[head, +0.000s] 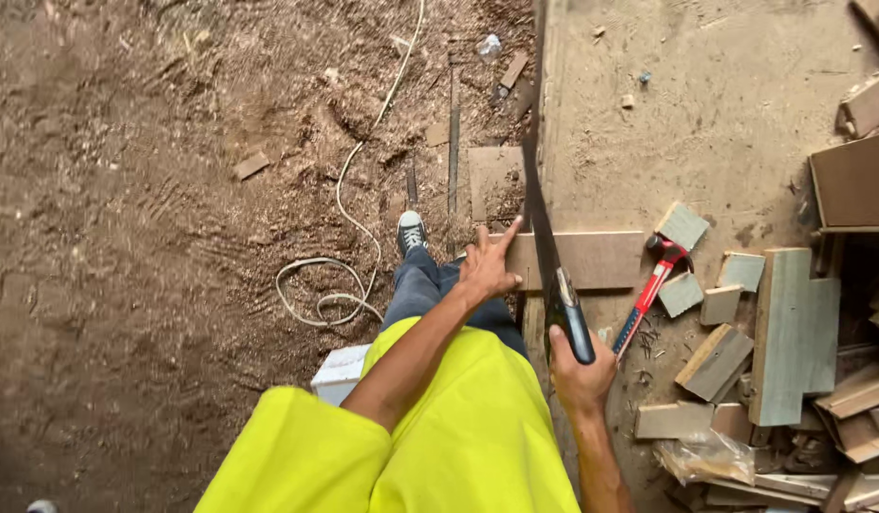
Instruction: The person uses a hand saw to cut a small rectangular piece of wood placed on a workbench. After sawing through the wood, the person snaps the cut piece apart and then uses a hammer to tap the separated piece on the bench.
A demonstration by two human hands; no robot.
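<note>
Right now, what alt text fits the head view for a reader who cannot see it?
Seen from above, a person's right hand grips a handsaw with its blade across a wooden board, while the left hand presses the board's end. Wood offcuts and a red tool lie on the sawdusty bench; a white cord lies on the dirt.

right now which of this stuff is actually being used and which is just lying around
In use:
- handsaw, gripped by right hand
- board, steadied by left hand

Lying about:
- red clamp
- wood offcuts
- white cord
- plastic bag
</note>
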